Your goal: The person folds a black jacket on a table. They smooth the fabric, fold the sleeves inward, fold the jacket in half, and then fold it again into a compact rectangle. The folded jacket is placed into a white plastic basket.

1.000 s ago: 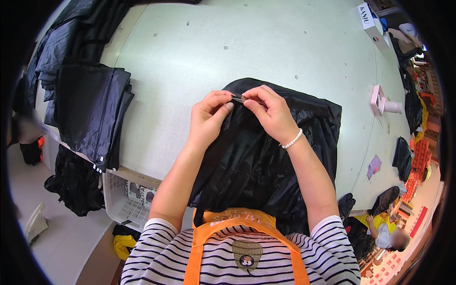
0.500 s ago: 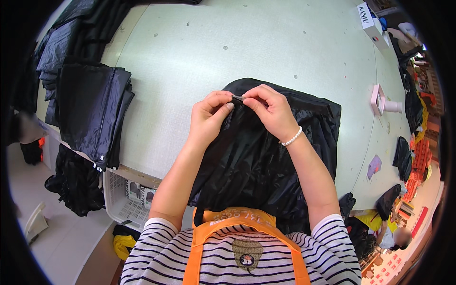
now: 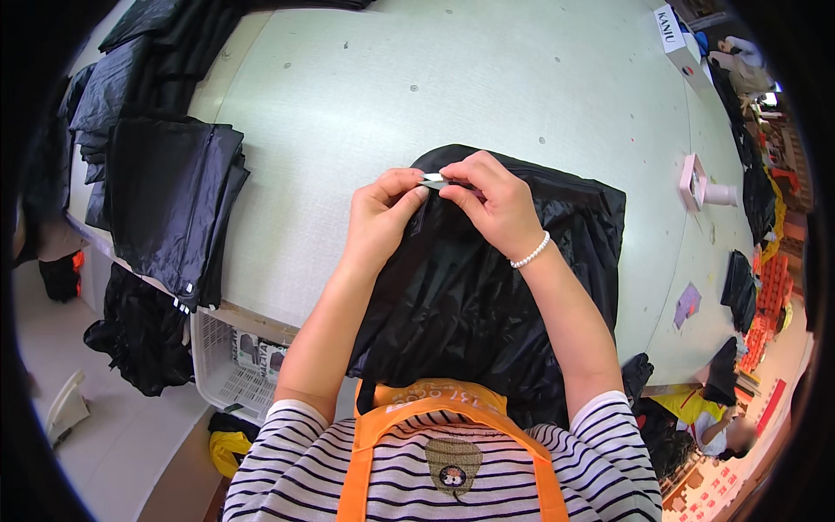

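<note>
A black, shiny garment (image 3: 461, 296) lies on the table in front of me and hangs over its near edge toward my orange apron. At its far left edge, my left hand (image 3: 379, 217) is closed, thumb and forefinger pinching a small white and grey label-like piece (image 3: 432, 178). My right hand (image 3: 500, 207), wearing a bead bracelet, pinches close beside it. Its fingertips meet the right end of the small piece and dark cloth; exactly what lies between them is partly hidden.
Folded black garments (image 3: 170, 209) are stacked at the left, with a white plastic basket (image 3: 209, 352) below the table edge. A pink tape dispenser-like object (image 3: 693, 183) and a white box (image 3: 681, 48) stand at the right. A person (image 3: 726, 435) is at the far lower right.
More of the small piece shows now, its white face turned up between my fingertips. My right fingers have shifted slightly; the garment lies nearly as before.
</note>
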Action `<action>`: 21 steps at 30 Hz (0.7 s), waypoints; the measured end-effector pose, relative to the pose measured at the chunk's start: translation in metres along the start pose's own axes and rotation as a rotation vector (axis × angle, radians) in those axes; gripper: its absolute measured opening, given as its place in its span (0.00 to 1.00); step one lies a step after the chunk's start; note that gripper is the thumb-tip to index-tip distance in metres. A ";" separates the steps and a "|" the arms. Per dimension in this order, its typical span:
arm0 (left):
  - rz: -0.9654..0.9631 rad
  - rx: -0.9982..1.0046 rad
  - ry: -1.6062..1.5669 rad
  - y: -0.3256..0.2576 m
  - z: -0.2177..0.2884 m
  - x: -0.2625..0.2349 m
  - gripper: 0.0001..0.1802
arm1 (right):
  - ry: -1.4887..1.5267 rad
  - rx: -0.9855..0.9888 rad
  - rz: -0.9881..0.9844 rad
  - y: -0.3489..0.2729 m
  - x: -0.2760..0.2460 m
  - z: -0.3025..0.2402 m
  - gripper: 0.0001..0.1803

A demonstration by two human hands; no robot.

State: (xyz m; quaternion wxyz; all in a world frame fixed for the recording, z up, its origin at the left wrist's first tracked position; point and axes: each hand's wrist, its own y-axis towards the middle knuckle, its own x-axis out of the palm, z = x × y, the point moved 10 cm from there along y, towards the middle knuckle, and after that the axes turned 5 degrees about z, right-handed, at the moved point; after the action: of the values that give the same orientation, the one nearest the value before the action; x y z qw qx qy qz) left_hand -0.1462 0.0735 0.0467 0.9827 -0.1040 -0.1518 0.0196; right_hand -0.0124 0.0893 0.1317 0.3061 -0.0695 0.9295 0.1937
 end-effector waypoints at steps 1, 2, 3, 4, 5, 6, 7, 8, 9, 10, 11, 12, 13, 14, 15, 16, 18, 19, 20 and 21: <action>-0.004 0.004 0.001 0.000 0.000 0.000 0.07 | -0.012 -0.004 0.002 0.000 0.000 -0.001 0.09; -0.002 0.000 0.002 -0.001 0.001 0.000 0.07 | -0.024 -0.007 0.004 0.001 0.000 -0.001 0.08; -0.001 -0.004 0.003 -0.001 0.001 0.000 0.06 | -0.037 -0.010 0.007 0.001 0.000 -0.001 0.08; -0.001 -0.008 0.005 -0.002 0.001 0.000 0.06 | -0.019 0.024 0.007 0.000 0.000 0.002 0.08; 0.009 -0.001 0.007 -0.002 0.002 -0.001 0.06 | -0.002 0.058 0.007 0.000 0.000 0.006 0.09; 0.018 0.007 0.010 -0.002 0.003 -0.001 0.07 | 0.015 0.093 0.009 -0.002 -0.001 0.010 0.09; 0.025 0.014 0.014 -0.002 0.004 -0.001 0.07 | 0.112 0.180 0.033 -0.003 -0.002 0.020 0.11; 0.023 0.037 0.055 -0.002 0.008 0.001 0.08 | 0.210 0.267 0.058 -0.004 -0.002 0.034 0.13; 0.020 0.059 0.097 -0.002 0.011 0.002 0.08 | 0.309 0.354 0.083 -0.004 -0.002 0.043 0.15; 0.017 0.082 0.138 -0.003 0.014 0.004 0.09 | 0.311 0.335 0.059 -0.001 0.000 0.041 0.18; 0.013 0.081 0.161 -0.003 0.014 0.005 0.10 | 0.314 0.316 0.035 0.004 0.002 0.037 0.20; 0.001 0.080 0.184 -0.003 0.014 0.008 0.11 | 0.332 0.335 0.013 0.007 0.005 0.039 0.22; -0.012 0.080 0.206 -0.003 0.015 0.011 0.11 | 0.349 0.355 -0.009 0.010 0.008 0.042 0.24; -0.017 0.072 0.180 -0.003 0.014 0.012 0.11 | 0.366 0.377 -0.031 0.012 0.010 0.045 0.26; -0.020 0.065 0.156 -0.004 0.014 0.012 0.11 | 0.425 0.406 -0.044 0.013 0.016 0.055 0.27; -0.021 0.059 0.131 -0.003 0.014 0.012 0.11 | 0.484 0.433 -0.058 0.013 0.023 0.062 0.27; 0.017 0.016 0.029 -0.004 0.011 0.008 0.10 | 0.441 0.415 0.010 0.015 0.015 0.059 0.21; 0.045 -0.006 -0.020 -0.004 0.010 0.004 0.10 | 0.340 0.372 0.027 0.015 0.005 0.047 0.18; 0.077 -0.023 0.024 -0.004 0.008 -0.001 0.10 | 0.240 0.329 0.043 0.014 -0.002 0.037 0.16; 0.102 -0.042 0.065 -0.003 0.005 -0.003 0.10 | 0.250 0.300 0.074 0.009 -0.004 0.033 0.09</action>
State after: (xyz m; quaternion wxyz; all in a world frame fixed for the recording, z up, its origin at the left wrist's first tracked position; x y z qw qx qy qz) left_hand -0.1505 0.0716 0.0513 0.9825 -0.1326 -0.1146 0.0630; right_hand 0.0060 0.1107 0.1128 0.1880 -0.0122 0.9806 0.0542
